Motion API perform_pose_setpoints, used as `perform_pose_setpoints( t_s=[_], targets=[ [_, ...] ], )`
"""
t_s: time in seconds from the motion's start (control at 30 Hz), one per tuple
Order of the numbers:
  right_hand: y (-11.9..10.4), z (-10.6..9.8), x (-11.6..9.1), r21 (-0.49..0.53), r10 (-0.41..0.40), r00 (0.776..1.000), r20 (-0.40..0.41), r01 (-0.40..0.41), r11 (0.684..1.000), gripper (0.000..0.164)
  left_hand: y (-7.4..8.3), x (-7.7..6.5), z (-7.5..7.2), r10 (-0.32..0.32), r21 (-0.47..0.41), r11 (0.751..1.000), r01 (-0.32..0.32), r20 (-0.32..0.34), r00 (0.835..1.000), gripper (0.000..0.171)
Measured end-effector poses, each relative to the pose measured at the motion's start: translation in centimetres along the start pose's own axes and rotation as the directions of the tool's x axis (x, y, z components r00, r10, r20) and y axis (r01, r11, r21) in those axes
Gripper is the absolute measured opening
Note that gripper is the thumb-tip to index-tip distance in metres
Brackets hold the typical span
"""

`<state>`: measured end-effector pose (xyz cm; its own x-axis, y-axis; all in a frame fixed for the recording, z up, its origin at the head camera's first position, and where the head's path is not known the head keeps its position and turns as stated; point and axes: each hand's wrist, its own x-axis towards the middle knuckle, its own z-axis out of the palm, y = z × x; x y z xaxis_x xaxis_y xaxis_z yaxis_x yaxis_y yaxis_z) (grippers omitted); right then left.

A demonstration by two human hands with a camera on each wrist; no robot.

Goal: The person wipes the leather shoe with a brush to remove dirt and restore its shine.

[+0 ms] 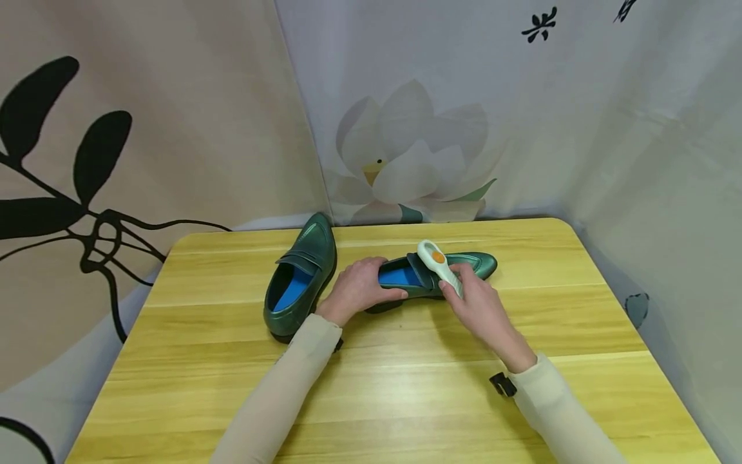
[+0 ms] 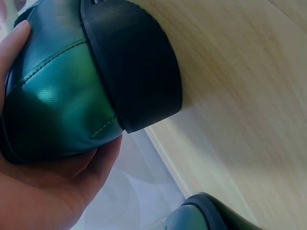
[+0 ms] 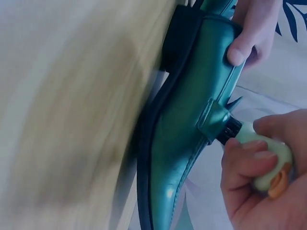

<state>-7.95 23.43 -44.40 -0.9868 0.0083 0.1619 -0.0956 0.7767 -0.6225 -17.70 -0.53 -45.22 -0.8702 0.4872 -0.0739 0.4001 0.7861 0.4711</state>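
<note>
Pale sleeves (image 1: 269, 403) are overhanging the bench (image 1: 377, 399), where the left hand (image 1: 361, 285) is gripping a green shoe (image 3: 178, 110), the right hand (image 1: 480, 310) a white tool (image 1: 436, 259); hard pressing could be twisting the shoe loose.

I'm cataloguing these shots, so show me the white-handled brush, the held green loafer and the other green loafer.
White-handled brush (image 1: 445, 269): head view, on its handle.
Held green loafer (image 3: 187, 110): right wrist view, side of upper.
Other green loafer (image 1: 303, 260): head view, on strap.
</note>
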Motion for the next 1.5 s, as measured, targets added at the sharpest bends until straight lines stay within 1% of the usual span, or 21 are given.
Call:
perform_pose_setpoints(
  t_s=[0.13, 0.2, 0.3, 0.4, 0.53, 0.63, 0.73, 0.8, 0.87, 0.93, 1.03, 1.13, 1.23, 1.37, 1.5],
  targets=[
    [0.0, -0.3, -1.5, 0.016, -0.002, 1.000, 0.018, 0.002, 1.000, 0.044, 0.1, 0.0, 0.0, 0.005, 0.010, 1.000, -0.005, -0.010, 1.000, 0.088],
    [0.2, -0.6, -2.2, 0.008, -0.005, 1.000, 0.020, 0.005, 1.000, 0.043, 0.1, 0.0, -0.1, 0.004, 0.007, 1.000, -0.004, -0.011, 1.000, 0.088],
    [0.8, -1.0, -3.0, -0.008, 0.013, 1.000, 0.017, -0.013, 1.000, 0.042, 0.1, -0.1, -0.1, 0.003, 0.003, 1.000, -0.003, -0.010, 1.000, 0.089],
    [2.0, -1.4, -3.3, -0.032, 0.037, 0.999, 0.005, -0.037, 0.999, 0.041, 0.1, -0.1, -0.1, 0.001, 0.004, 1.000, -0.001, -0.007, 1.000, 0.089],
    [3.8, -2.1, -3.5, -0.082, 0.056, 0.998, -0.025, -0.058, 0.995, 0.041, 0.0, -0.2, 0.0, -0.002, 0.003, 1.000, 0.002, -0.008, 1.000, 0.089],
    [5.1, -2.8, -3.4, -0.121, 0.049, 0.997, -0.065, -0.056, 0.991, 0.041, 0.0, -0.2, 0.0, -0.001, 0.002, 1.000, 0.001, -0.012, 1.000, 0.089],
    [5.8, -3.4, -3.2, -0.157, 0.037, 0.993, -0.113, -0.055, 0.986, 0.040, 0.0, -0.3, -0.1, 0.001, 0.001, 1.000, -0.001, -0.013, 1.000, 0.089],
    [5.9, -3.4, -3.1, -0.179, 0.031, 0.990, -0.138, -0.056, 0.982, 0.041, 0.0, -0.2, 0.0, -0.001, -0.001, 1.000, 0.001, -0.011, 1.000, 0.088],
    [5.5, -3.2, -3.1, -0.181, 0.026, 0.990, -0.140, -0.052, 0.982, 0.041, 0.0, -0.2, 0.0, -0.002, -0.001, 1.000, 0.002, -0.010, 1.000, 0.089],
    [4.8, -2.6, -3.1, -0.155, 0.019, 0.994, -0.112, -0.036, 0.987, 0.041, 0.0, -0.1, 0.1, -0.001, 0.000, 1.000, 0.001, -0.010, 1.000, 0.089],
    [3.7, -1.7, -3.0, -0.088, 0.006, 0.999, -0.052, -0.010, 0.996, 0.042, 0.0, -0.1, 0.1, -0.003, 0.002, 1.000, 0.003, -0.010, 1.000, 0.090],
    [3.1, -1.1, -3.0, -0.054, 0.006, 1.000, -0.030, -0.007, 0.999, 0.042, 0.0, -0.1, 0.1, -0.007, 0.000, 1.000, 0.007, -0.009, 1.000, 0.090],
    [3.3, -1.0, -3.0, -0.114, 0.009, 0.999, -0.052, -0.014, 0.993, 0.042, 0.0, -0.2, 0.1, -0.007, -0.004, 1.000, 0.007, -0.008, 1.000, 0.090],
    [4.7, -1.6, -3.2, -0.213, 0.004, 0.995, -0.100, -0.026, 0.977, 0.042, 0.0, -0.2, 0.1, -0.005, -0.005, 1.000, 0.005, -0.010, 1.000, 0.089],
    [6.0, -2.6, -3.1, -0.258, 0.001, 0.985, -0.171, -0.046, 0.965, 0.042, 0.1, -0.3, 0.0, -0.002, -0.008, 1.000, 0.002, -0.012, 1.000, 0.088]
  ],
)
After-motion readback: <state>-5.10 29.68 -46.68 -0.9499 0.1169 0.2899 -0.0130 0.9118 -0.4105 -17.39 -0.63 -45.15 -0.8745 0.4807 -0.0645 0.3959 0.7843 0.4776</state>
